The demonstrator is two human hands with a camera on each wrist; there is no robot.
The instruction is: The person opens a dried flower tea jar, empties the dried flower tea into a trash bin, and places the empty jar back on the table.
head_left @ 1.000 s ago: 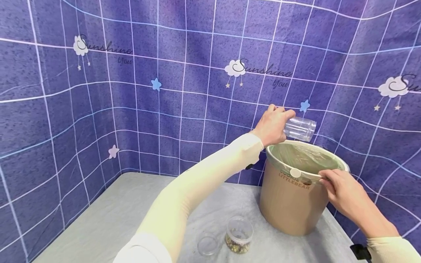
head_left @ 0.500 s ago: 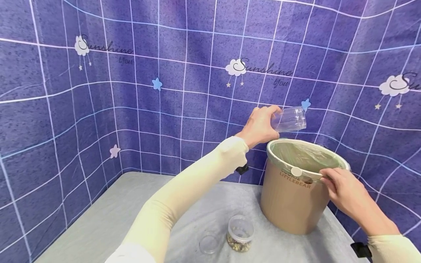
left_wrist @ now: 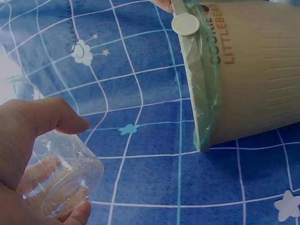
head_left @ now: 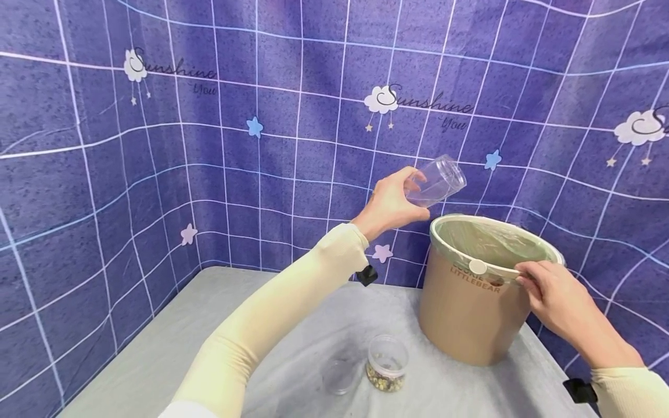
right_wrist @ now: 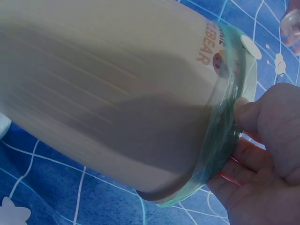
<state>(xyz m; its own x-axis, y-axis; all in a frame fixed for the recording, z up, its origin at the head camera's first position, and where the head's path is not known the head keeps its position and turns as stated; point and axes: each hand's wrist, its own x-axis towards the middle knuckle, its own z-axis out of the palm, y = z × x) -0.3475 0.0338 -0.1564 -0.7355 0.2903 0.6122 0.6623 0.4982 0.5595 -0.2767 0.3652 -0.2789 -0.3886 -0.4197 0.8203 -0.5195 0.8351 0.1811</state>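
My left hand (head_left: 392,200) grips a clear plastic jar (head_left: 444,177) around its lower part, left of and above the bin's mouth in the head view. The jar leans with its open end up and to the right; a few small specks cling near its base in the left wrist view. A tan trash bin (head_left: 462,319) with a pale rim and a thin green liner (left_wrist: 206,89) stands upright at the right. My right hand (head_left: 561,296) pinches the bin's near right rim, thumb (right_wrist: 246,115) outside over the liner.
On the grey tabletop (head_left: 219,302) stands a short clear tub (head_left: 387,363) with small mixed bits at its bottom. Just left of it lies a clear round lid (head_left: 338,376). A blue-purple gridded cloth (head_left: 313,116) hangs behind and at the sides.
My left hand has moved left, away from above the bin, and turned the jar from slightly mouth-down to mouth-up. The right hand stays on the rim. The head view has shifted slightly.
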